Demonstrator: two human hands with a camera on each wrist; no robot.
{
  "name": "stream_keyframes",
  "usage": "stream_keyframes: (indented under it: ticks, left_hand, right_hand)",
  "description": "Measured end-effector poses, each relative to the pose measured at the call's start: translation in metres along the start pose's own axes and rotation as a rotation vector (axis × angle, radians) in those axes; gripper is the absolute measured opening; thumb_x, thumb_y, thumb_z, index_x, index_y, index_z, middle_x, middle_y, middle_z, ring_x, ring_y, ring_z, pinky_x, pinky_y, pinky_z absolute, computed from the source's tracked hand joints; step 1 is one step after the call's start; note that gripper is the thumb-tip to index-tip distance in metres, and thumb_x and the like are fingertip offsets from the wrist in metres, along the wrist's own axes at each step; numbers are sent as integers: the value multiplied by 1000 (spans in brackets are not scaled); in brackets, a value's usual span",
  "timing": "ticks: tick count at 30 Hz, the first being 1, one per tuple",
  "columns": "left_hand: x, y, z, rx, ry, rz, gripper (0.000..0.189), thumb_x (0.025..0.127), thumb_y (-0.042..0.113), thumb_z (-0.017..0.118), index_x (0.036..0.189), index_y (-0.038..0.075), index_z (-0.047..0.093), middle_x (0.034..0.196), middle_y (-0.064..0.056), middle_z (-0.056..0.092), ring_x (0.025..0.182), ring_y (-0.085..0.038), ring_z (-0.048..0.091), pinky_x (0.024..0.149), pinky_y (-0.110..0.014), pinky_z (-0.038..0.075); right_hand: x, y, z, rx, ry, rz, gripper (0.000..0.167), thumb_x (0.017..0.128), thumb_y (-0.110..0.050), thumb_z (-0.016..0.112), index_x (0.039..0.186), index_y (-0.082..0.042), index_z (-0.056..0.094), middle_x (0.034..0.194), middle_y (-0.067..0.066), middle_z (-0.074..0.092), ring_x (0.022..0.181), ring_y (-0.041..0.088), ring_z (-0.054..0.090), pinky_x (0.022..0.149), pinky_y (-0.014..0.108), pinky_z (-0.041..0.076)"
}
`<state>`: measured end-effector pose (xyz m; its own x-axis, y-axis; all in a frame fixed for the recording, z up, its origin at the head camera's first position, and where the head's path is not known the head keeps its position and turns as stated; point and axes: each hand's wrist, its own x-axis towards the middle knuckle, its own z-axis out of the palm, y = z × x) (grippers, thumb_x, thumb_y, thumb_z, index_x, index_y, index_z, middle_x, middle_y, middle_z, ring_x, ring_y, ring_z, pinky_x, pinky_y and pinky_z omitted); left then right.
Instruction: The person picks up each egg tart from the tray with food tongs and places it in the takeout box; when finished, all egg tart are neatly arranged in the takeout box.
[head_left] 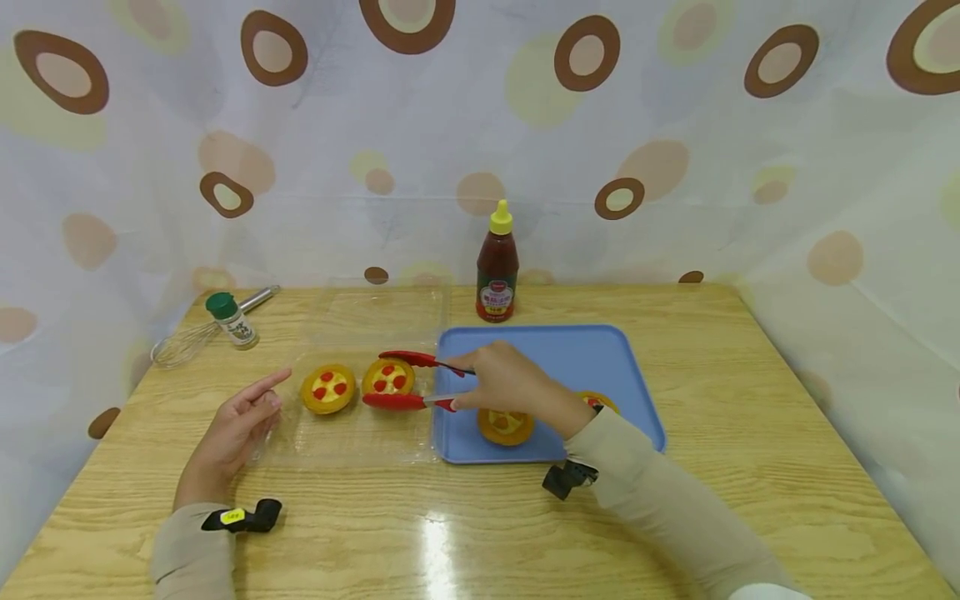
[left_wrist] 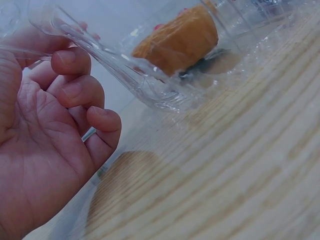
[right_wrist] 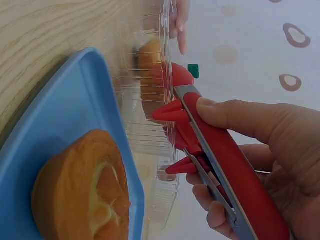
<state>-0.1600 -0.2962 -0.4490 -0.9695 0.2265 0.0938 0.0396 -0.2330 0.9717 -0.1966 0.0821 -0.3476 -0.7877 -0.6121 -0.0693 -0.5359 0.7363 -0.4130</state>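
My right hand (head_left: 510, 383) grips red-handled tongs (right_wrist: 225, 165), whose red tips lie on either side of a small round tart (head_left: 388, 379) with red pieces on top. That tart sits in the right half of a clear plastic container (head_left: 352, 446), with a second tart (head_left: 327, 389) to its left. At the container's left edge, my left hand (head_left: 236, 429) holds the rim, the lower fingers (left_wrist: 80, 92) curled beside the plastic. Under my right hand and forearm is a blue tray (head_left: 555, 342) bearing a tart (head_left: 504, 428) and another, partly hidden tart (head_left: 600, 400).
The container's lid (head_left: 375, 312) lies folded back behind it. A sauce bottle (head_left: 497, 271) with a yellow cap stands behind the tray. A green-capped shaker (head_left: 232, 321) stands at the back left beside a whisk (head_left: 183, 343). A patterned curtain (head_left: 450, 125) surrounds the wooden table (head_left: 360, 533).
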Motion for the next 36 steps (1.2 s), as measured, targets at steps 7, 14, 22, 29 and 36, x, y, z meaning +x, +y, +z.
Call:
stream_keyframes:
  ticks: [7, 14, 22, 29, 36]
  left_hand:
    - [-2, -2, -1, -8, -15, 25, 41, 99, -2, 41, 126, 21, 62, 81, 8, 55, 67, -4, 47, 64, -16, 43]
    - [-2, -2, 0, -15, -8, 13, 42, 99, -3, 40, 124, 23, 63, 82, 8, 55, 68, -4, 48, 65, -15, 44]
    - [-1, -2, 0, -1, -2, -1, 40, 99, -1, 42, 125, 23, 62, 83, 8, 54, 69, -4, 48, 66, -15, 45]
    - [-1, -1, 1, -4, -5, 5, 41, 99, -1, 41, 125, 22, 62, 83, 8, 54, 68, -4, 48, 65, -16, 44]
    - [-1, 0, 1, 1, 1, -1, 41, 99, -1, 41, 126, 22, 61, 84, 8, 53, 70, -4, 48, 66, -16, 45]
  right_hand:
    - [3, -4, -2, -4, -39, 32, 60, 79, -34, 77, 130, -11, 58, 64, 2, 62, 48, 12, 34, 43, 22, 27]
    - [5, -6, -5, -38, -69, 15, 62, 79, -35, 76, 132, -10, 55, 48, -4, 38, 49, 10, 25, 46, 23, 24]
    - [8, -6, -7, -58, -91, 33, 67, 76, -38, 78, 133, -11, 55, 59, -1, 54, 55, 12, 33, 50, 25, 27]
    - [8, -7, -8, -51, -89, 45, 68, 74, -37, 80, 133, -12, 55, 82, 0, 67, 61, 13, 42, 51, 25, 30]
    - [6, -5, -7, -19, -92, 55, 70, 73, -38, 81, 133, -13, 55, 111, 7, 68, 65, 13, 48, 51, 23, 36]
